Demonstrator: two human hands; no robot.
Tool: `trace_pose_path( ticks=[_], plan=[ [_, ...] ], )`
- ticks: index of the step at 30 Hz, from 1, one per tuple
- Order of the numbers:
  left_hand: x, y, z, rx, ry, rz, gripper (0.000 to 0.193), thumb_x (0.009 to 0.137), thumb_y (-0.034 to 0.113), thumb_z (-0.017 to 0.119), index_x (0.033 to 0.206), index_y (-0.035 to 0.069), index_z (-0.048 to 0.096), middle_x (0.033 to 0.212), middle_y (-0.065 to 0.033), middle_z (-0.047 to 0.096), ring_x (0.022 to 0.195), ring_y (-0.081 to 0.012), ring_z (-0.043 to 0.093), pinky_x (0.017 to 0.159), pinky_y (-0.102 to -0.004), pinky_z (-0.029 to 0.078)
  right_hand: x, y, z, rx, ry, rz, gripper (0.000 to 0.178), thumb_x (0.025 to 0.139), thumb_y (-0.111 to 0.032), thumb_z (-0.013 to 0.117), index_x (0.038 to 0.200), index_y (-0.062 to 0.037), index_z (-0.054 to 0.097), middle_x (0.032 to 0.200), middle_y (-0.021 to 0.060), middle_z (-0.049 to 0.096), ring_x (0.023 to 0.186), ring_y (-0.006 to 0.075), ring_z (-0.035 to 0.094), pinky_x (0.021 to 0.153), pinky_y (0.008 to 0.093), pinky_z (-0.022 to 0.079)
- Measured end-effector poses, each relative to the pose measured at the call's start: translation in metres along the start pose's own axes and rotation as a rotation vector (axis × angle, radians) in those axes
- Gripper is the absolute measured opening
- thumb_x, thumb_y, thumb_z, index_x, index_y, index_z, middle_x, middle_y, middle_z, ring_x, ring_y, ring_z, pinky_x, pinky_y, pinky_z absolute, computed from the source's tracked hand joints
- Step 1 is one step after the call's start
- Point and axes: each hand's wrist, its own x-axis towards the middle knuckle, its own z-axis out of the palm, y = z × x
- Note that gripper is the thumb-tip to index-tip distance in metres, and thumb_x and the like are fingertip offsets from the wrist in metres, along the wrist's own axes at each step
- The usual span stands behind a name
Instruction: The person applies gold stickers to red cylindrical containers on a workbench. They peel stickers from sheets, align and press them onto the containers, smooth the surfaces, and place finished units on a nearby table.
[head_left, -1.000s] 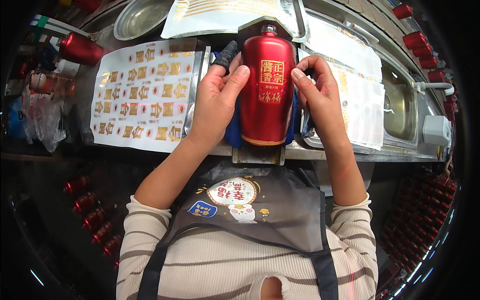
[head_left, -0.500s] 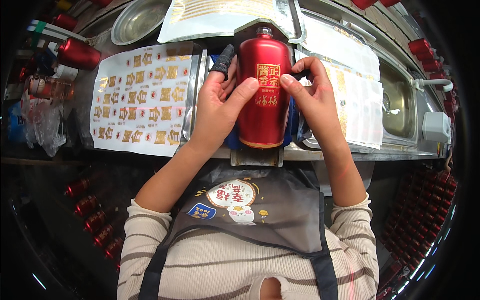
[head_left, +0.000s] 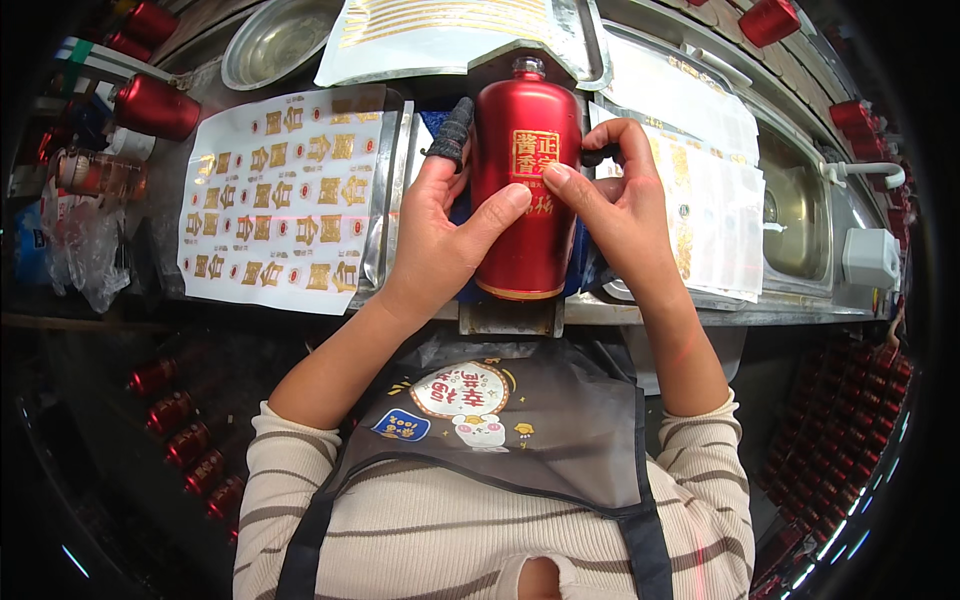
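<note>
A glossy red bottle [head_left: 525,265] with gold lettering lies in front of me, its clear-topped neck pointing away. It rests on a holder whose blue padding [head_left: 580,262] shows at the side. My left hand [head_left: 440,215] grips the bottle's left side, with a dark finger cover on an outstretched finger and the thumb flat on the front. My right hand [head_left: 625,195] holds the other side, fingers curled at the edge. Its thumb presses on the lower part of the gold square decal [head_left: 537,150]. Both thumb tips nearly meet, covering part of the smaller lettering below.
A white sheet of gold decals [head_left: 275,200] lies left, and more decal sheets [head_left: 720,220] are stacked right. Behind are a metal bowl [head_left: 285,50] and a sheet of gold strips [head_left: 430,35]. A sink [head_left: 800,235] is at right. Another red bottle [head_left: 158,107] lies far left.
Both thumbs have slid down the bottle's front, the left one also rightward and the right one leftward. Red bottles at the far upper right have shifted position.
</note>
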Motion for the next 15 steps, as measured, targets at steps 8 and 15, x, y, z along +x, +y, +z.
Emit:
trace_pose_path(
  ticks=[8,15],
  plan=[
    [0.0002,0.0046,-0.0037,0.049,-0.070,-0.102,0.069,0.091,0.007,0.068,0.149,-0.007,0.032,0.145,-0.0185,0.048,0.133,-0.0222,0.049,0.111,-0.0356,0.040,-0.0013,-0.0048,0.0004,0.044,0.000,0.024,0.036,0.088,-0.012,0.076,0.110,-0.0023,0.048,0.106,0.0049,0.053,0.066,-0.0024,0.054,0.060,0.0131,0.042],
    [-0.0005,0.0035,-0.0054,0.074,-0.056,-0.068,0.072,0.091,0.008,0.069,0.150,-0.007,0.031,0.147,-0.0193,0.046,0.136,-0.0232,0.046,0.112,-0.0359,0.039,0.0000,-0.0043,0.0044,0.063,0.016,-0.008,0.038,0.087,-0.014,0.077,0.108,-0.0009,0.048,0.105,0.0074,0.055,0.060,-0.0005,0.052,0.051,0.0162,0.040]
  ],
)
